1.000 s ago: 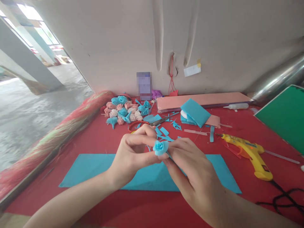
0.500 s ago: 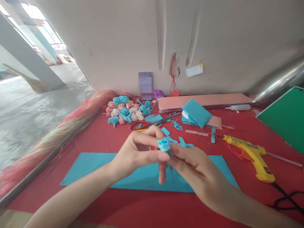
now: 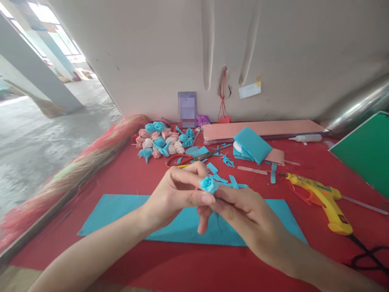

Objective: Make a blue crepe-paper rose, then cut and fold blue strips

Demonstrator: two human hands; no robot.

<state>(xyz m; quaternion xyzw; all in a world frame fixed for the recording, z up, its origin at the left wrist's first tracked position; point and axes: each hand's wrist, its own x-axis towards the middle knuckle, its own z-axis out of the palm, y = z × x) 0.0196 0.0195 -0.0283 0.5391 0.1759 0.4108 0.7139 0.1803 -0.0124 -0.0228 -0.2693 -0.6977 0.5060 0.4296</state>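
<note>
A small blue paper rose (image 3: 208, 184) is held up at the middle of the view, its bloom turned upward. My left hand (image 3: 176, 194) pinches it from the left, thumb and fingers closed round its base. From the right, my right hand (image 3: 249, 215) grips the rose just below the bloom, with thumb and forefinger pressed together. Thin dark strands hang beneath the fingers. Below both hands a long blue paper sheet (image 3: 121, 215) lies flat on the red table (image 3: 152, 267).
Paper flowers (image 3: 159, 142) are heaped at the back left, beside scissors (image 3: 203, 156). Blue scraps lie behind my hands. Folded blue paper (image 3: 252, 145) and a pink stack (image 3: 258, 129) sit farther back. A yellow glue gun (image 3: 325, 198) rests at the right, near a green board (image 3: 367, 154).
The rose has tilted and turned slightly to the left between my fingers, showing more of its top. A lower finger of my left hand has shifted slightly left.
</note>
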